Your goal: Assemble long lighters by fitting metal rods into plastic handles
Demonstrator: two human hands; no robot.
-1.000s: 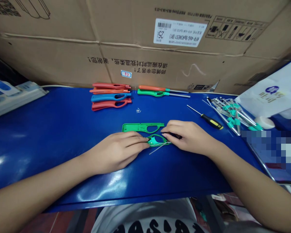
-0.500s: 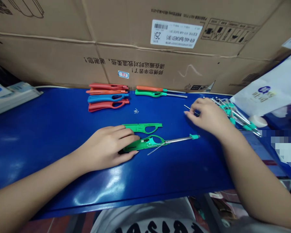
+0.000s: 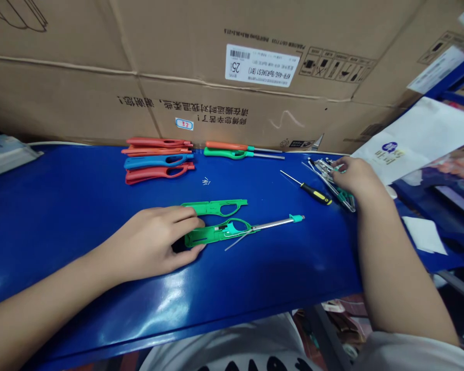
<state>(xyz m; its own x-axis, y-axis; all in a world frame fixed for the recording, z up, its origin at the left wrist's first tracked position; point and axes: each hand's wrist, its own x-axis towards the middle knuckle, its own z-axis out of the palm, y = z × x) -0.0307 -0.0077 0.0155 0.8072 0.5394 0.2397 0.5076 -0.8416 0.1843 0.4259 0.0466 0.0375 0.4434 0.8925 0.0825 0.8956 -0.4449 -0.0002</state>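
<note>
My left hand point(image 3: 166, 239) grips the closed end of a green lighter half-shell point(image 3: 197, 237), thumb in front and fingers behind. Inside that half lie a teal trigger, a wire and a thin clear tube. A metal lighter tube point(image 3: 272, 224) with a teal piece point(image 3: 296, 218) near its tip sticks out to the right. The matching green half-shell point(image 3: 214, 207) lies just behind, partly under my fingers. My right hand point(image 3: 355, 178) is at a pile of lighter tube assemblies point(image 3: 344, 198), fingers curled into it; what they pinch is hidden. Beside it lies a black-and-yellow screwdriver point(image 3: 316, 194).
Red, orange and blue lighter handles point(image 3: 158, 161) lie in a stack at the back left. An orange lighter point(image 3: 228, 146) and a green lighter point(image 3: 226, 153) lie beside them. Small white pins point(image 3: 206, 181) sit mid-table. A large cardboard box point(image 3: 201, 82) stands behind; a white bag point(image 3: 410, 139) is at right.
My right hand has let go of the screwdriver, which now lies on the table, and moved right into the pile of tube assemblies. My left hand stays on the green half-shell. The view has shifted.
</note>
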